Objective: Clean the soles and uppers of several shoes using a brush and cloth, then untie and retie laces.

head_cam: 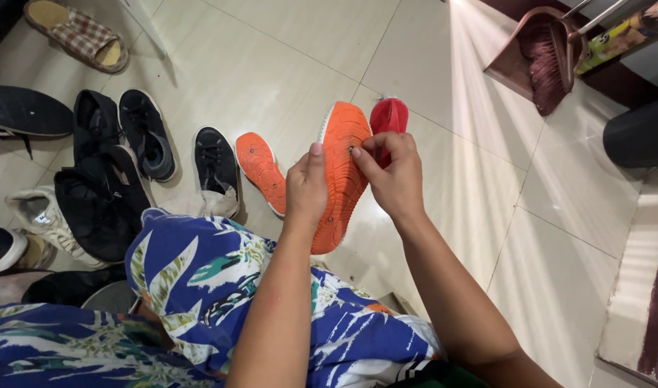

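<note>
Left hand (305, 188): grips orange rubber-soled shoe (341, 172), sole up.
Right hand (391, 174): fingertips pinched at a speck on the sole (too small to identify).
Tip: brace shoe steady w/ left, pick gently.

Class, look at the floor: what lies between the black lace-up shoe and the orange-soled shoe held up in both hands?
In the head view, one thing: a second orange-soled shoe, lying sole-up on the tiled floor.

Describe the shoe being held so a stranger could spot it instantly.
Start at the blue floral lap. Just above it the left hand and right hand hold up a shoe, sole facing the camera. Unlike its orange match on the floor, it is lifted.
</note>
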